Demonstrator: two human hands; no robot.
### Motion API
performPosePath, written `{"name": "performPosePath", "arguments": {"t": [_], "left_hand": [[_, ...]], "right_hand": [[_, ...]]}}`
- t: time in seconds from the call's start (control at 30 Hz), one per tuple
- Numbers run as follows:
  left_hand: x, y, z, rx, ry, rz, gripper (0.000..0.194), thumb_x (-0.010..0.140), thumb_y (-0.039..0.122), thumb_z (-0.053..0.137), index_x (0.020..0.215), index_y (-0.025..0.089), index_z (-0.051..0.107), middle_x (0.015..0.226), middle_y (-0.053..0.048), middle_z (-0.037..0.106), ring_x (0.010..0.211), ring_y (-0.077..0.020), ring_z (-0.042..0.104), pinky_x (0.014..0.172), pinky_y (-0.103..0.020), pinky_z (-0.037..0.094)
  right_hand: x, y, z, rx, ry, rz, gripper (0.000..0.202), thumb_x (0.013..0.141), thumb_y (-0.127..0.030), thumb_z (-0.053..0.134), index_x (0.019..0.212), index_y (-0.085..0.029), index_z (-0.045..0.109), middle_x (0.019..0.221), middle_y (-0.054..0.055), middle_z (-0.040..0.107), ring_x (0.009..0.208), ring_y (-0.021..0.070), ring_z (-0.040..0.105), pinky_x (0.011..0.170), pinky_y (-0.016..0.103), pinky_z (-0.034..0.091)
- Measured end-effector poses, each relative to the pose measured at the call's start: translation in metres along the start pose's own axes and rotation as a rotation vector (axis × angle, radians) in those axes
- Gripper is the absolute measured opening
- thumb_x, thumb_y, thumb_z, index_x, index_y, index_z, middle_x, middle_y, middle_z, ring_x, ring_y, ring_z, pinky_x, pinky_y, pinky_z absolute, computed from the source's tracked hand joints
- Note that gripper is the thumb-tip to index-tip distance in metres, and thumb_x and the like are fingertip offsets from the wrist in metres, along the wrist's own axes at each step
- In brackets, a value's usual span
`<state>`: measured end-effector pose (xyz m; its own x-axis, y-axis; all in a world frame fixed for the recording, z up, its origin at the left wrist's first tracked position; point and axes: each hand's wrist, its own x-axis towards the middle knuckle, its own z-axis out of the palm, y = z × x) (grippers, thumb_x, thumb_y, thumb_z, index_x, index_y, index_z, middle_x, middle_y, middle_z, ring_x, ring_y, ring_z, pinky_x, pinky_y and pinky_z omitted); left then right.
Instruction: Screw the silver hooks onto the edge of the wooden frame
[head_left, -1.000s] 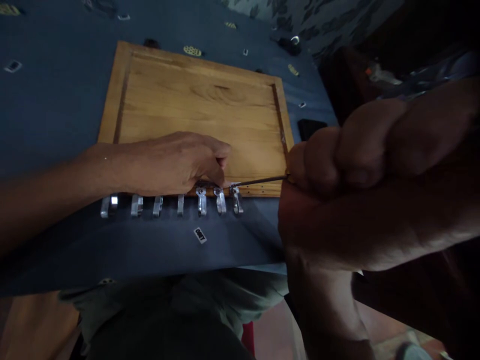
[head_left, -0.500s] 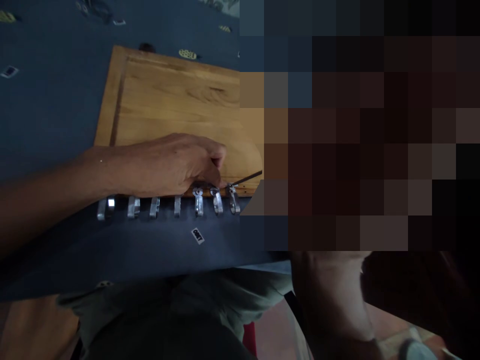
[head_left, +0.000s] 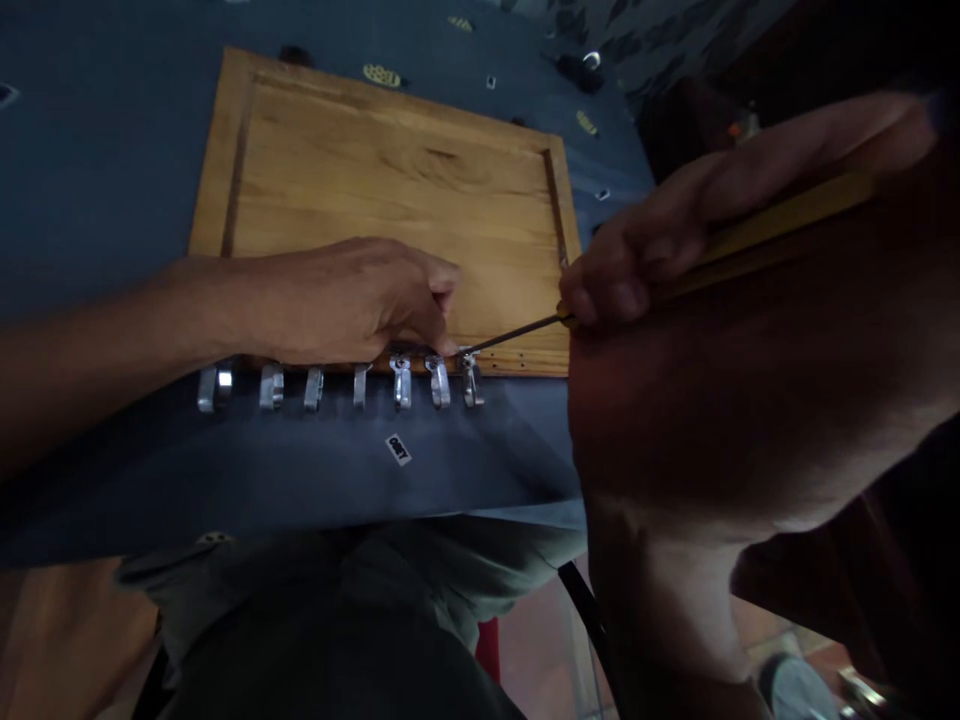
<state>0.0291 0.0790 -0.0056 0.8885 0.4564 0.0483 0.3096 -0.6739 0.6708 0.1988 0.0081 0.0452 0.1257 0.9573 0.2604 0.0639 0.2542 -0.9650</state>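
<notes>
A framed wooden panel (head_left: 337, 190) lies on the dark blue tablecloth. Several bent metal clips (head_left: 402, 385) line its near edge, some showing a cross-head screw. My left hand (head_left: 367, 300) rests over that edge with curled fingers, the thumb and fingertips closed beside the rightmost clip (head_left: 472, 382); whatever they pinch is hidden. From the right, my right hand (head_left: 720, 350) grips a screwdriver (head_left: 517, 330), its yellow handle (head_left: 795, 215) lying along the palm. The thin shaft slopes down to the left, and its tip meets the top of the rightmost clip.
Small holes (head_left: 517, 360) dot the panel edge right of the clips. A dark tool (head_left: 577, 72), perhaps another screwdriver, lies at the table's far right. My lap (head_left: 330, 620) is below the near table edge.
The view has shifted, so the panel and clips appear slightly higher. My left hand and the screwdriver tip stay at the same clip. The right side was masked by blocks earlier.
</notes>
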Motion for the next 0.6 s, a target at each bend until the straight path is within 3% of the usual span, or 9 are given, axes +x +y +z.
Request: {"name": "performPosePath", "arguments": {"t": [0.07, 0.2, 0.4, 0.6], "left_hand": [[0.000, 0.000, 0.000, -0.002, -0.003, 0.010, 0.022, 0.092, 0.015, 0.057, 0.096, 0.018, 0.079, 0.092, -0.003, 0.068, 0.079, -0.0136, 0.063, 0.068, -0.022, 0.042], [0.001, -0.001, 0.000, 0.010, -0.004, 0.028, 0.024, 0.095, 0.016, 0.055, 0.095, 0.016, 0.080, 0.088, -0.004, 0.066, 0.075, -0.0120, 0.061, 0.066, -0.022, 0.040], [-0.001, -0.001, 0.001, 0.013, 0.016, 0.039, 0.024, 0.095, 0.019, 0.059, 0.099, 0.021, 0.082, 0.093, -0.004, 0.068, 0.082, -0.0146, 0.062, 0.071, -0.024, 0.042], [0.000, -0.001, 0.001, 0.018, 0.000, -0.002, 0.023, 0.095, 0.020, 0.059, 0.098, 0.021, 0.082, 0.092, -0.003, 0.068, 0.078, -0.0135, 0.060, 0.068, -0.024, 0.040]], "right_hand": [[-0.001, -0.001, 0.002, 0.084, 0.175, -0.103, 0.044, 0.088, -0.072, 0.060, 0.073, -0.032, 0.051, 0.058, -0.002, 0.029, 0.051, 0.0170, 0.026, 0.048, 0.035, 0.025], [-0.007, 0.004, 0.006, 0.016, 0.157, -0.267, 0.052, 0.097, -0.072, 0.046, 0.069, -0.028, 0.050, 0.066, -0.001, 0.024, 0.055, 0.0156, 0.022, 0.048, 0.032, 0.022], [-0.011, 0.011, 0.003, 0.160, 0.230, -0.083, 0.056, 0.099, -0.059, 0.054, 0.059, -0.023, 0.039, 0.065, -0.003, 0.025, 0.055, 0.0103, 0.025, 0.044, 0.027, 0.022], [-0.002, 0.008, 0.001, 0.199, 0.292, -0.120, 0.052, 0.097, -0.059, 0.058, 0.062, -0.024, 0.041, 0.061, -0.003, 0.022, 0.049, 0.0108, 0.023, 0.039, 0.025, 0.019]]}}
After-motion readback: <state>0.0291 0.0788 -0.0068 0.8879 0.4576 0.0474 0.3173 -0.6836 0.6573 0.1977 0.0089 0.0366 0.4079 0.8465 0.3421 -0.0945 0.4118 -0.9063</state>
